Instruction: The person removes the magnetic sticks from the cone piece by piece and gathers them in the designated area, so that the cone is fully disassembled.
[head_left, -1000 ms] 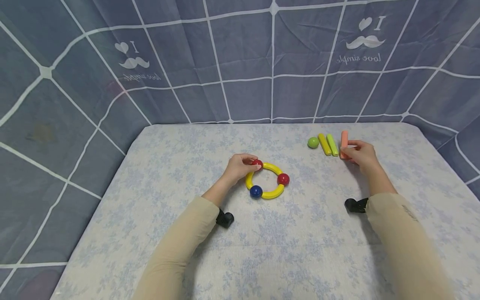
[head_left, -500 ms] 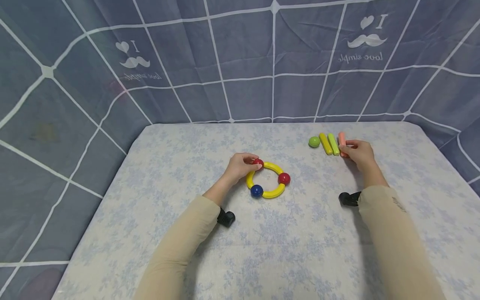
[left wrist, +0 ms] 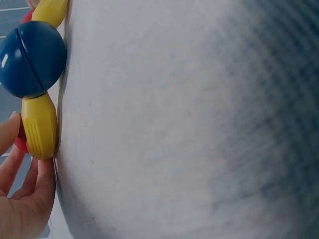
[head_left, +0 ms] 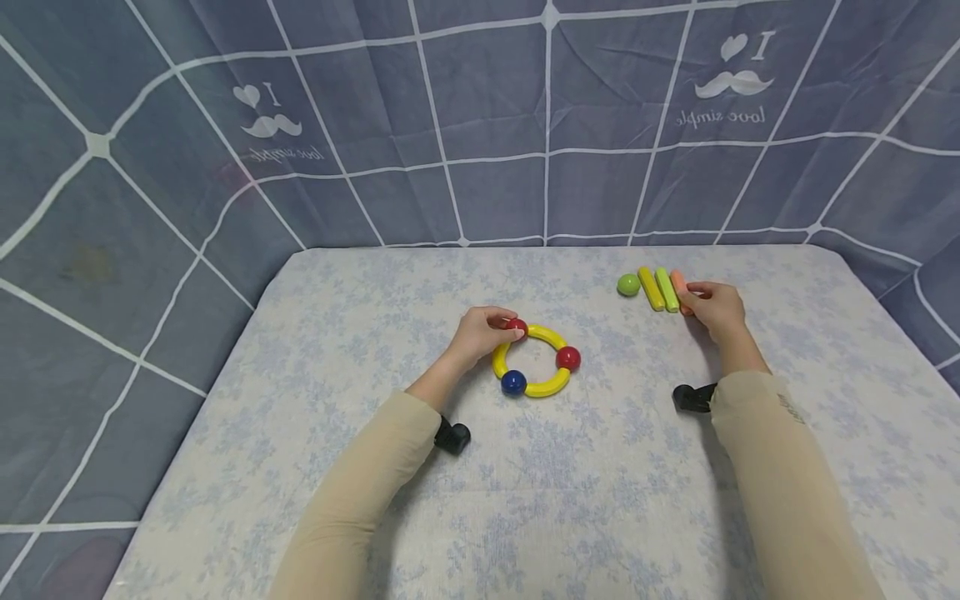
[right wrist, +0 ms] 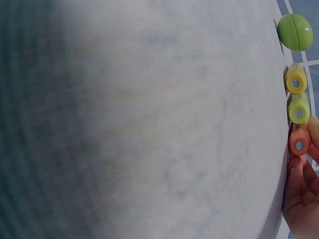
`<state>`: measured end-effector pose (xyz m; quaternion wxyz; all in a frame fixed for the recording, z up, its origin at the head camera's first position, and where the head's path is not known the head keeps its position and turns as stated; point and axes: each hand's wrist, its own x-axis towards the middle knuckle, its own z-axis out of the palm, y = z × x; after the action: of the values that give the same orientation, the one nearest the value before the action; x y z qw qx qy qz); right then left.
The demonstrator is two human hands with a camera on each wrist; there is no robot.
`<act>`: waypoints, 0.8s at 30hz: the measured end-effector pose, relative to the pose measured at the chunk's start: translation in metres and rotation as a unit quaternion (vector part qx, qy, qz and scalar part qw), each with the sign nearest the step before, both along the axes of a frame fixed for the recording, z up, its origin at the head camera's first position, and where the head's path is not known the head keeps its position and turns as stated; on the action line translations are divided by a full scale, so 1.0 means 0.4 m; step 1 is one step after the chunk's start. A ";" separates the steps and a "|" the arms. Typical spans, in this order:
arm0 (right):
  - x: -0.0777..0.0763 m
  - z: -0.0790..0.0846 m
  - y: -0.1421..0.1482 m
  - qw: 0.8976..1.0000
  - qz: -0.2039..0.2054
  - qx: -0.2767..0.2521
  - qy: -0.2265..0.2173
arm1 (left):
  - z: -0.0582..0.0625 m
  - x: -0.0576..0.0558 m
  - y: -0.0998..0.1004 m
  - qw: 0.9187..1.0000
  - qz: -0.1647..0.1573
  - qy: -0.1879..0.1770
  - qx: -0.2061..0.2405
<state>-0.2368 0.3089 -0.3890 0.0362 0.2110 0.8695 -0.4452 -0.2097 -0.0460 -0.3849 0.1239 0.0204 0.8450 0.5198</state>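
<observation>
In the head view, a ring of yellow curved rods point(head_left: 545, 388) joined by two red balls and a blue ball point(head_left: 513, 382) lies mid-table. My left hand point(head_left: 474, 336) pinches the red ball point(head_left: 516, 326) at the ring's upper left. Farther right, my right hand point(head_left: 720, 310) holds an orange rod point(head_left: 678, 281) between thumb and fingers. That rod lies beside a lime-green rod point(head_left: 666, 290), and a yellow rod point(head_left: 651, 289) comes after it. In the right wrist view, the orange rod's end point(right wrist: 299, 145) shows a round socket with a silvery centre.
A green ball point(head_left: 628, 285) sits left of the rods, near the far table edge. The table wears a pale floral cloth point(head_left: 525, 500). Behind it hangs a blue-grey curtain point(head_left: 487, 125) with white lines. Black wrist mounts point(head_left: 453, 437) jut from both sleeves.
My right hand has slid the orange rod leftward and turned it, up close alongside the lime-green rod. The left hand has stayed on the red ball, and the ring has not moved.
</observation>
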 end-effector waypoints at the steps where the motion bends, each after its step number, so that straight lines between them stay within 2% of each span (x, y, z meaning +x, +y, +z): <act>1: 0.000 0.000 0.001 1.000 0.000 0.002 0.001 | 0.000 0.000 0.000 1.000 0.000 -0.001 0.001; 8: 0.004 -0.001 0.006 1.000 0.002 -0.003 0.002 | 0.001 -0.001 0.002 1.000 0.002 -0.011 -0.001; 15: 0.012 0.000 0.018 0.999 0.016 -0.044 0.017 | -0.004 0.001 0.001 1.000 -0.009 -0.007 0.002; 19: 0.019 0.009 0.017 0.998 0.016 -0.057 0.018 | -0.004 0.000 -0.004 1.000 -0.015 0.000 0.002; 24: 0.034 0.027 0.017 0.997 0.035 -0.059 0.031 | 0.000 0.000 -0.015 1.000 -0.023 0.001 0.005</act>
<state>-0.2233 0.3156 -0.3781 0.0371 0.1636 0.8496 -0.5001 -0.2098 -0.0521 -0.3850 0.1346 0.0409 0.8420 0.5208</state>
